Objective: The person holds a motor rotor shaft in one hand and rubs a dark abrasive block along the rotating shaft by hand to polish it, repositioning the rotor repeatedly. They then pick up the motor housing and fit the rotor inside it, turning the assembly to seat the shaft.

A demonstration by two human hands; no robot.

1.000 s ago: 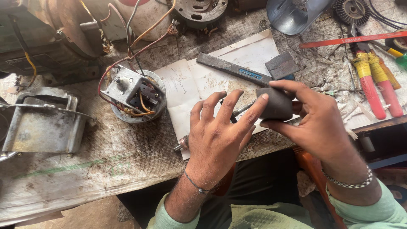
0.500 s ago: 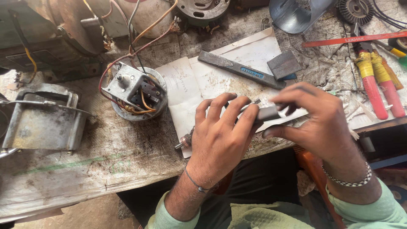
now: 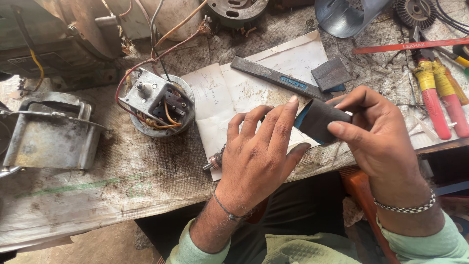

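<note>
The left hand (image 3: 259,156) gripped a small shaft part (image 3: 215,162); the right hand (image 3: 376,132) pinched folded dark sandpaper (image 3: 320,120) around it, above the surface (image 3: 97,181).

The left hand (image 3: 259,161) is covering most of a small metal shaft part (image 3: 214,162), leaving only its tip showing, so its full shape cannot be told. The folded dark abrasive sheet (image 3: 320,120) is hiding whatever it is wrapping. The picture's top edge is cutting off the round motor housing (image 3: 237,9), the grey metal cone (image 3: 344,14) and the toothed wheel (image 3: 414,11). The right edge is cropping the red-handled pliers (image 3: 442,105).
</note>
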